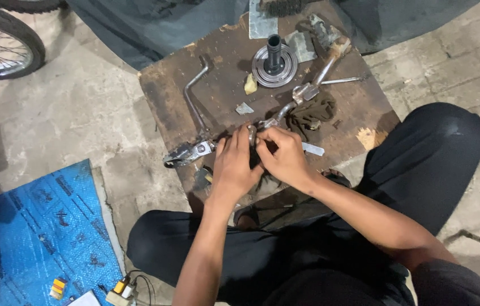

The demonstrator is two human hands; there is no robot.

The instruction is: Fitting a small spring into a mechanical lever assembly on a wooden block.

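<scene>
Both hands meet at the near edge of a small, worn wooden bench [223,68]. The left hand [234,167] and the right hand [285,158] are clenched together around a small metal part [252,135], fingers curled over it so that most of it is hidden; only a short grey tip shows between the thumbs. The part sits directly ahead of both hands, equally close to each.

Just left of the hands, touching the bench edge, lies a bent metal lever [194,107], its long axis running away from the person, with a ribbed foot peg [186,153] at its near end. To the right, a second long metal arm [313,85] slants away up and right, lying across a dark rag [310,116]. Further back stands a round disc with an upright shaft [274,62].

On the floor to the left lies a blue mat [41,226]; a bicycle wheel [2,39] shows at top left. No containers are visible.
</scene>
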